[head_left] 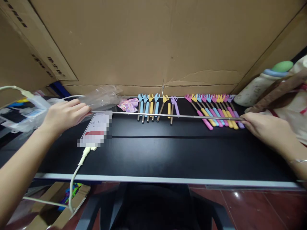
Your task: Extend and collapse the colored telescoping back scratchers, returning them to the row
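A thin telescopic metal rod (153, 114) is stretched out level above the table, its two ends hidden in my hands. My left hand (67, 113) is closed around the left end, beside a clear plastic bag. At the other end, my right hand (263, 127) pinches the rod close to a row of back scratchers. These back scratchers (219, 112) have pink, yellow, blue and purple hand-shaped heads and matching handles. Near the middle lie several scratcher heads on metal rods (165, 99), with loose coloured handles (177, 109) among them.
A phone (96, 126) with a cable lies left on the black table (168, 156). Pink-purple cards (129, 104) sit by the plastic bag (103, 97). Cardboard (153, 44) walls the back. A green-topped bottle (261, 83) stands right; a chair (153, 204) is below.
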`<state>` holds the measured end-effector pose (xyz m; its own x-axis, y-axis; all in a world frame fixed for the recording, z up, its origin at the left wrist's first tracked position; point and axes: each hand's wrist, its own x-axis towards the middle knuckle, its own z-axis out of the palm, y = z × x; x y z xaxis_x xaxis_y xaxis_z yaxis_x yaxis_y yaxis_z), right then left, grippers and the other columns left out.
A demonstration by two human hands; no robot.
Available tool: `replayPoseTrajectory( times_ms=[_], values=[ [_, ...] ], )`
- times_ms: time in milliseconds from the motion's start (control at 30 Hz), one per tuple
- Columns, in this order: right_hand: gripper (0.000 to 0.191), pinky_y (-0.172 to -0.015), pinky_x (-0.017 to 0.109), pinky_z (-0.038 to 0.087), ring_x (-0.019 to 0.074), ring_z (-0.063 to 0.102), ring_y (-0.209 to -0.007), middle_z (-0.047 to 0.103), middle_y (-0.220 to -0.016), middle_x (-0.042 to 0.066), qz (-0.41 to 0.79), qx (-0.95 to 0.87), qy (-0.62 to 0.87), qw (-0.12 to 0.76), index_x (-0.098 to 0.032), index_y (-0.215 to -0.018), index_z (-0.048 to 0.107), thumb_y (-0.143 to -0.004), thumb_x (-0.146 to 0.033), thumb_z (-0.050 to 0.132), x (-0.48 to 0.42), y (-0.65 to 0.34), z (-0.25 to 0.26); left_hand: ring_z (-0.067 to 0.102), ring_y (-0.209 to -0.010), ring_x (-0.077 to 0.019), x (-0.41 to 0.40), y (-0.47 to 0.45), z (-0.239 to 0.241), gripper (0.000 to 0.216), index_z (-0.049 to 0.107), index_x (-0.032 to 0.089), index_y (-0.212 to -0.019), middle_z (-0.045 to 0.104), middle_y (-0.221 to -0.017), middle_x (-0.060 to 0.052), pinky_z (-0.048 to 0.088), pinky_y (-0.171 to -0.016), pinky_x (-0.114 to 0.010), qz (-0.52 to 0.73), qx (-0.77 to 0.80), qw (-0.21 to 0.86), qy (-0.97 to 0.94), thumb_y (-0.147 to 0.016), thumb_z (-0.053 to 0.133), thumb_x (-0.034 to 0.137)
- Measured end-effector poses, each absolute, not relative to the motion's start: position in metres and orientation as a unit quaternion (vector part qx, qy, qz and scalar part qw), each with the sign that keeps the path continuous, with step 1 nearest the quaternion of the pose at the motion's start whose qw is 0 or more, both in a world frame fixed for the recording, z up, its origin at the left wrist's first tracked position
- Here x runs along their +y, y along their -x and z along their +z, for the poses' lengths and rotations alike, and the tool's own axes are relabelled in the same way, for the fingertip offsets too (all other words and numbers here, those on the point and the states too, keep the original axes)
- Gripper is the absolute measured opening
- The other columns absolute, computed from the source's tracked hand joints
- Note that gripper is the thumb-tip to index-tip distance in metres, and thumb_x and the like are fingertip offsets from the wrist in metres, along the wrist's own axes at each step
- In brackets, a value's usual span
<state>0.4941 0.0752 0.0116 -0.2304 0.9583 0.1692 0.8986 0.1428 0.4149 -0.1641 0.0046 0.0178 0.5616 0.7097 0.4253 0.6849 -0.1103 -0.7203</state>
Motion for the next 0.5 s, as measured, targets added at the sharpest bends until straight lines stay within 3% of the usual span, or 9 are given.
replayPoseTrajectory(
  times_ms=[233, 500],
  values=[
    [0.023, -0.070, 0.032, 0.038, 0.0236, 0.061, -0.085, 0.069, -0.101, 0.018, 0.186, 0.784, -0.591, 0.042, -0.015, -0.101, 0.063, -0.094, -0.026, 0.044, 0.075, -0.487, 0.013, 0.052, -0.081, -0.0200, 0.004, 0.153, 0.011, 0.034, 0.061, 0.021, -0.084, 0.066, -0.079, -0.003, 0.033, -0.064, -0.026, -0.024, -0.520, 0.312, 0.795, -0.100, 0.033, 0.034],
    [0.027, -0.066, 0.030, 0.035, 0.0234, 0.060, -0.081, 0.071, -0.095, 0.016, 0.242, 0.789, -0.564, -0.017, -0.016, -0.095, 0.064, -0.095, -0.030, 0.040, 0.075, -0.469, 0.010, 0.051, -0.082, -0.0220, 0.008, 0.129, 0.010, 0.037, 0.064, 0.020, -0.095, 0.069, -0.085, -0.004, 0.035, -0.066, -0.030, -0.063, -0.524, 0.342, 0.777, -0.103, 0.032, 0.035]
  ],
)
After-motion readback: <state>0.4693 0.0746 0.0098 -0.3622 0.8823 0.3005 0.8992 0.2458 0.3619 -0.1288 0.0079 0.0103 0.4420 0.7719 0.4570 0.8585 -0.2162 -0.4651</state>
